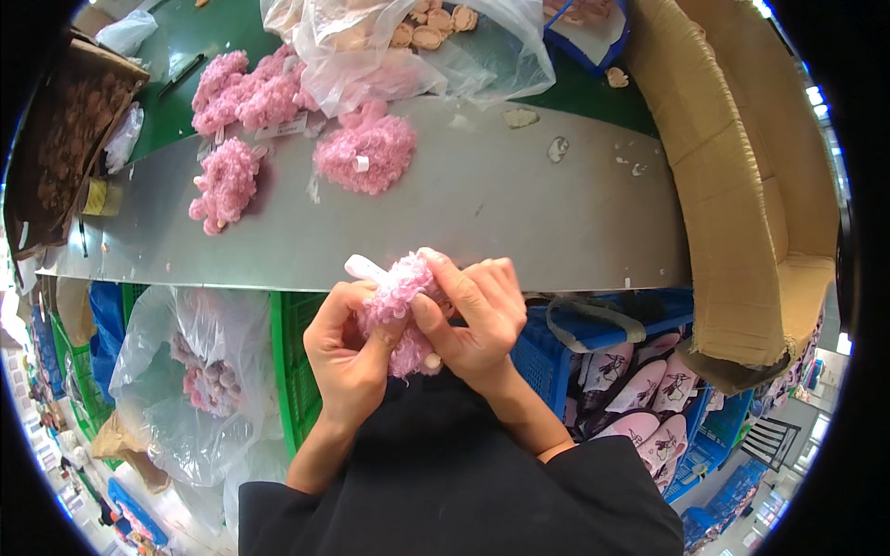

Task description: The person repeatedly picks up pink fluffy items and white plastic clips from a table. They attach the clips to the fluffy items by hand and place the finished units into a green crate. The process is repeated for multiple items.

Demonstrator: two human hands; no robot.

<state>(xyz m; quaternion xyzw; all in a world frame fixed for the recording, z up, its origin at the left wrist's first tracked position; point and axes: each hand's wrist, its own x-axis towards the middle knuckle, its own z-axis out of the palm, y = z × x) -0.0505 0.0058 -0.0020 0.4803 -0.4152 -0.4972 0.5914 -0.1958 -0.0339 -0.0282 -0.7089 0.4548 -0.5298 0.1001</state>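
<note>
Both my hands hold a small pink curly plush piece (pixel 397 295) just in front of the table's near edge. My left hand (pixel 348 347) grips it from the left, thumb and fingers closed on the fabric. On the other side my right hand (pixel 477 320) pinches its upper right part between thumb and forefinger. A white tag (pixel 365 269) sticks out at its upper left, and a small pale knob (pixel 433 360) shows low on it. Beyond my hands lie a pink plush piece with a white label (pixel 366 153) and another pink plush piece (pixel 225 183).
More pink plush (pixel 250 93) and a clear bag of peach-coloured pieces (pixel 417 56) lie farther back on the grey metal table (pixel 519 222). A cardboard box (pixel 732 176) bounds the right. Below stand a blue crate (pixel 542 361) of printed pink pieces and a clear bag (pixel 153 371).
</note>
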